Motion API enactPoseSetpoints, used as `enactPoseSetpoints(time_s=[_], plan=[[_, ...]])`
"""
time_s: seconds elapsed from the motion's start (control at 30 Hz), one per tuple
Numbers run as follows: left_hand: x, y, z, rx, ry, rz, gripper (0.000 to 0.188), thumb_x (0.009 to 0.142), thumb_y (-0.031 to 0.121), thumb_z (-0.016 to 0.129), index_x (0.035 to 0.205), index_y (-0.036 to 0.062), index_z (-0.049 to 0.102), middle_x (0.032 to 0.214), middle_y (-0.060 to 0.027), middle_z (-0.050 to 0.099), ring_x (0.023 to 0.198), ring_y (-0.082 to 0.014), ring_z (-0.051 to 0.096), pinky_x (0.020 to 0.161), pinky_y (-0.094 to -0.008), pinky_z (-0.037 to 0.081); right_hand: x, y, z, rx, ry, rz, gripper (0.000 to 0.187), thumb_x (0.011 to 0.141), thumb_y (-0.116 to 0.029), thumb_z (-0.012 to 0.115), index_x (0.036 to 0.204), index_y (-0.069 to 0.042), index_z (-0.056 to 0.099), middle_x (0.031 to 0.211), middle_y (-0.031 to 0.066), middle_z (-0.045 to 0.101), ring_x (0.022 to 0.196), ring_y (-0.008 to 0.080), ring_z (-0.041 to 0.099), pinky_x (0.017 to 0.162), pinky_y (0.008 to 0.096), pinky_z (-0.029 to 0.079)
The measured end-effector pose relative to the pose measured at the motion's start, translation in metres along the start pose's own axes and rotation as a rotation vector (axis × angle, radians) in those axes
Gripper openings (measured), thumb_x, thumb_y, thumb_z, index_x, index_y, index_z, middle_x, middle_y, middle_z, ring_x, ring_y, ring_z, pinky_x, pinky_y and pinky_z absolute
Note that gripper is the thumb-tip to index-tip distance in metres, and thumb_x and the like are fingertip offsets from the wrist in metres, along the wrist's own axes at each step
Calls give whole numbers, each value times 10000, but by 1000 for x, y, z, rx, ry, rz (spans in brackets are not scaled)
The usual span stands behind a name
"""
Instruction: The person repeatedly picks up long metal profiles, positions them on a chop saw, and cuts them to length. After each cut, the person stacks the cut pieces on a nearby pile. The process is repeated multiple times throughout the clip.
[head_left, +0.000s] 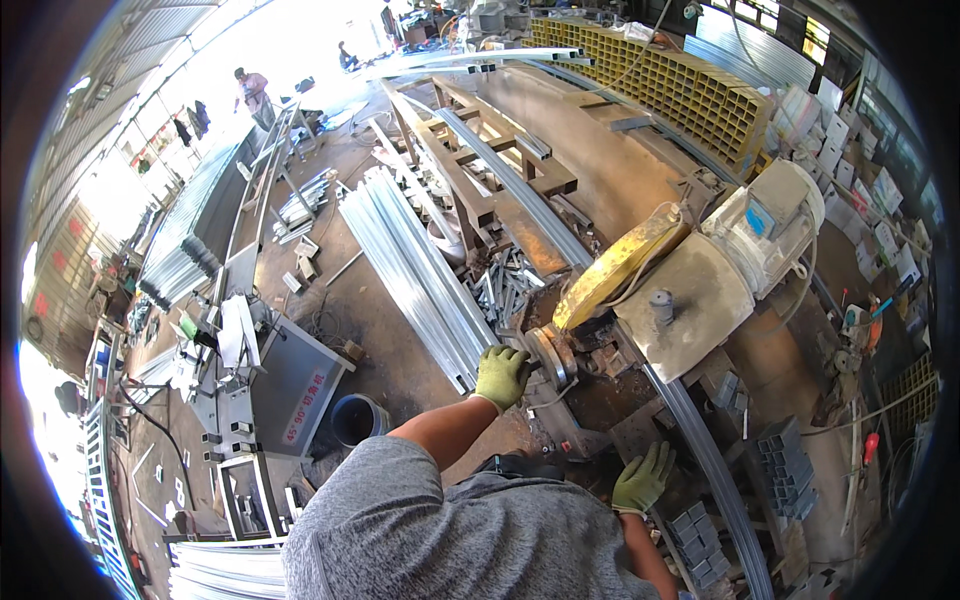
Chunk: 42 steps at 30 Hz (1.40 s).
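My left hand point(502, 377), in a yellow-green glove, is closed at the left side of a metal handwheel point(550, 358). Its grip on the wheel's handle is partly hidden by the glove. The handwheel sits at the front of a cut-off saw with a yellow blade guard point(622, 265) and a dusty motor point(770, 222). Long grey metal profiles point(697, 432) pass lengthwise under the saw. To the left of them, my gloved right hand point(643, 479) is open with fingers apart, holding nothing. Short cut tube pieces point(699, 540) are stacked just below it.
A bundle of long silver tubes point(410, 270) lies left of the saw. Offcuts point(503, 285) are heaped behind the handwheel. A dark bucket point(357, 420) and a grey machine cabinet point(300, 385) stand at left. More cut pieces point(787, 465) are at right. A person point(254, 92) stands far off.
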<state>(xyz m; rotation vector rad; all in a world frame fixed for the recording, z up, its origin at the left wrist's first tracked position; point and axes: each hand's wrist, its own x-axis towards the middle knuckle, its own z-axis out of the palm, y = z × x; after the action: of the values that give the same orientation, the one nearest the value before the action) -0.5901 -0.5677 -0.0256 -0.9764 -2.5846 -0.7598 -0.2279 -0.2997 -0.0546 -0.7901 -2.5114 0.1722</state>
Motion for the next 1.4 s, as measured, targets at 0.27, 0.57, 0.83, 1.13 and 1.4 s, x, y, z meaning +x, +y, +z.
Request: enactPoseSetpoints(time_s=[0.27,0.57,0.83,1.13,1.4], plan=[[1,2,-1,17,12,10,305,1063,291,849,1317,125,877,1251,-164,872,1291,-479,778,1176,-648,575,1,3,1,2,9,-11,526,1250,-214,595,1687,70,664,1831,333,608,1715,649,522,1413,726,465],[1,2,-1,41,-24,-14,300,1110,325,827,1330,126,872,1269,-164,878,1339,-469,773,1214,-647,557,-2,5,2,-23,14,-13,515,1241,-207,594,1669,70,668,1811,335,623,1702,647,544,1383,740,499],[1,-1,3,54,-23,-17,339,1037,294,863,1332,128,873,1246,-170,857,1291,-490,758,1158,-645,573,0,6,3,7,-30,41,565,1229,-263,628,1705,39,667,1823,327,621,1713,639,533,1420,749,441],[-1,-17,24,-14,16,33,306,1078,281,835,1338,125,876,1279,-191,860,1295,-479,744,1167,-631,550,0,3,-2,-20,-42,70,623,1194,-269,684,1763,-20,629,1887,263,577,1737,597,515,1438,766,385],[-1,-13,24,25,-17,27,291,1098,232,794,1358,135,883,1288,-161,872,1324,-469,748,1190,-625,554,3,-2,-4,-5,12,82,596,1181,-245,712,1728,-14,658,1873,237,572,1720,580,526,1430,788,382]])
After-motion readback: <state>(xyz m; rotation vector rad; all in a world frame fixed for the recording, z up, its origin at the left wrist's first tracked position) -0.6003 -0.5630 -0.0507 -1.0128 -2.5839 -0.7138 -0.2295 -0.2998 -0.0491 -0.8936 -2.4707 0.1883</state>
